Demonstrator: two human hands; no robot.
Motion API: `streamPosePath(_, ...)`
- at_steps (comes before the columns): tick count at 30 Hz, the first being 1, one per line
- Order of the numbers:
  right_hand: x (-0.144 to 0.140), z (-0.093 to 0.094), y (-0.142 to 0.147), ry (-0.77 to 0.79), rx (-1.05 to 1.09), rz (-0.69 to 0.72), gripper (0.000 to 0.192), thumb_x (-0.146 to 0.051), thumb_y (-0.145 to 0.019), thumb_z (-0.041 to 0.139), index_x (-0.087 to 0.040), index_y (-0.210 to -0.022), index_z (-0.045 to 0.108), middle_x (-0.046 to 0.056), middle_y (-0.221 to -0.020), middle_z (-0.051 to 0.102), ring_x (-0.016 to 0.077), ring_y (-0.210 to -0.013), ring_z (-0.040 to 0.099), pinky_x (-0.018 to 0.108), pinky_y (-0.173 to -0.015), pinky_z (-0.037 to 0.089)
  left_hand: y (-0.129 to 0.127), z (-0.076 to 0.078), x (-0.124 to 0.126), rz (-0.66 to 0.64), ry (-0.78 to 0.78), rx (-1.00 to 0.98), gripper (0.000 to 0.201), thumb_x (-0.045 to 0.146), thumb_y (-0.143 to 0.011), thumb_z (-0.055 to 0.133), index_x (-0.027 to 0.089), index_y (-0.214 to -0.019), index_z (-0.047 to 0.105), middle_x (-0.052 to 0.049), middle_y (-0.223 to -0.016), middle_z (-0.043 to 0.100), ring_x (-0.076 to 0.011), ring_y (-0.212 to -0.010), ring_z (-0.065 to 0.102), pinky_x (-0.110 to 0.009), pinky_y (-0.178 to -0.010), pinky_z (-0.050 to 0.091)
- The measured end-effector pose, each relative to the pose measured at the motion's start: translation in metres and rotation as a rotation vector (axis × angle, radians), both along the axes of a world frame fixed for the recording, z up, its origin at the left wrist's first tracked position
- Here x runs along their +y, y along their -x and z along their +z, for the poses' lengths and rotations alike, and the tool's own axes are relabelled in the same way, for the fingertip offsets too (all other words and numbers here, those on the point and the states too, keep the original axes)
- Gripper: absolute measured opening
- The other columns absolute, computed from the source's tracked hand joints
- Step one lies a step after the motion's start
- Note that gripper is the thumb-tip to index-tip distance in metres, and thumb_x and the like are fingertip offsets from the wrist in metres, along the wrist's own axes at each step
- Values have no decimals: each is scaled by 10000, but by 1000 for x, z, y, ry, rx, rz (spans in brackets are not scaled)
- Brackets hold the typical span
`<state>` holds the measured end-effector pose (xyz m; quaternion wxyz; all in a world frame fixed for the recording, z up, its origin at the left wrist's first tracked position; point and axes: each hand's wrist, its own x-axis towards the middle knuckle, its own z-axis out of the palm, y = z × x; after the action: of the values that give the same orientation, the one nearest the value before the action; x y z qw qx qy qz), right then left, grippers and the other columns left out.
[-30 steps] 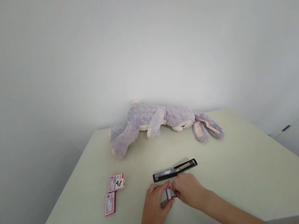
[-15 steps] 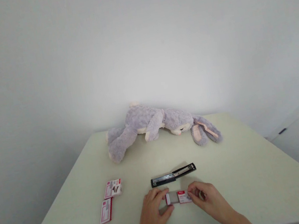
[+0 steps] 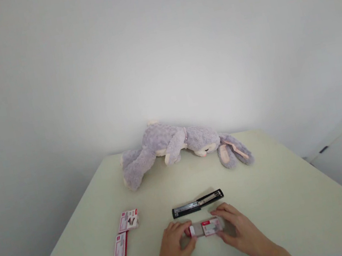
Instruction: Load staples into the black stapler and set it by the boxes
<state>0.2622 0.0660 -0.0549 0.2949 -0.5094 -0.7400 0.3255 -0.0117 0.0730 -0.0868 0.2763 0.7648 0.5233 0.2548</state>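
Observation:
A small red-and-white staple box lies on the table in front of me, its left part showing a grey inside and a white flap. My left hand holds the left end between thumb and fingers. At the right end, my right hand has thumb and fingers on the near and far edges. A small greyish piece shows on the box's printed part, too blurred to make out. Just beyond the box rests a black stapler, unfolded so that its metal staple channel shows.
Two more red-and-white boxes, one with a stapler picture and one nearer, touch at the left. A grey plush rabbit lies on its side along the table's back edge, by the wall.
My right hand has gone from pinching at the top of the box to spanning its right end. The view has tilted up slightly. Stapler, rabbit and other boxes stay put.

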Motion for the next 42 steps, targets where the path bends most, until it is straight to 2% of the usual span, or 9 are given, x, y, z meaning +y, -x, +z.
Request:
streamPosePath(4,2,-1,10,67,15,36,215,-244,-886,634,-293,-1055,759,45,-1053,657,224,-1021,633,345,-913,521,-19,0,0,77,8,2,261,359,-965,554,296,-1147,731,-48,-1043,766,-257,-1008,673,-457,-939,501)
streamPosePath(10,7,-4,22,72,37,26,266,-224,-873,673,-303,-1113,753,36,-1062,632,203,-983,631,308,-862,519,-40,-6,-14,135,17,2,232,331,-926,618,329,-1132,724,8,-891,757,-218,-866,689,-403,-892,508)
streamPosePath(14,6,-2,23,19,-50,10,199,-182,-857,688,-308,-985,774,34,-1090,611,206,-1030,609,302,-877,496,-18,-6,-13,196,-25,14,292,373,-955,571,329,-1219,688,-14,-983,736,-230,-970,659,-401,-916,493)
streamPosePath(18,15,3,36,-22,-63,17,202,-167,-883,653,-281,-1029,735,29,-1088,619,199,-1041,613,291,-906,481,13,-3,13,328,-68,101,512,393,-907,631,308,-1408,559,-73,-1360,611,-309,-1288,493,-504,-1075,365)
streamPosePath(20,26,5,48,-50,-48,-6,197,-193,-923,616,-273,-1076,712,27,-1096,620,192,-1033,621,285,-923,476,20,-2,28,301,-45,148,520,395,-869,683,353,-1377,585,-44,-1376,607,-305,-1284,483,-495,-1065,346)
streamPosePath(24,49,6,70,-71,-83,-3,169,-229,-955,586,-264,-1069,705,14,-1063,613,171,-946,633,261,-874,477,16,-1,42,180,-12,147,289,411,-837,726,392,-1126,717,23,-1175,699,-254,-1142,557,-430,-1004,349)
streamPosePath(34,61,8,72,-51,-144,103,201,-228,-920,613,-294,-1062,739,-7,-1042,630,153,-890,643,235,-824,464,9,3,38,150,10,122,297,465,-851,717,394,-1140,713,15,-1166,697,-251,-1112,554,-425,-994,312)
streamPosePath(37,56,10,68,-29,-158,9,305,-236,-887,636,-280,-1181,705,18,-1080,654,173,-901,648,255,-830,462,9,2,38,155,10,124,314,460,-849,719,397,-1157,709,8,-1183,692,-258,-1121,551,-436,-1001,308)
streamPosePath(42,42,6,73,39,-153,-182,217,-309,-948,542,-237,-953,746,20,-801,693,186,-735,641,279,-706,431,9,2,37,149,12,128,319,474,-848,719,403,-1159,707,8,-1189,693,-263,-1130,549,-442,-1006,311)
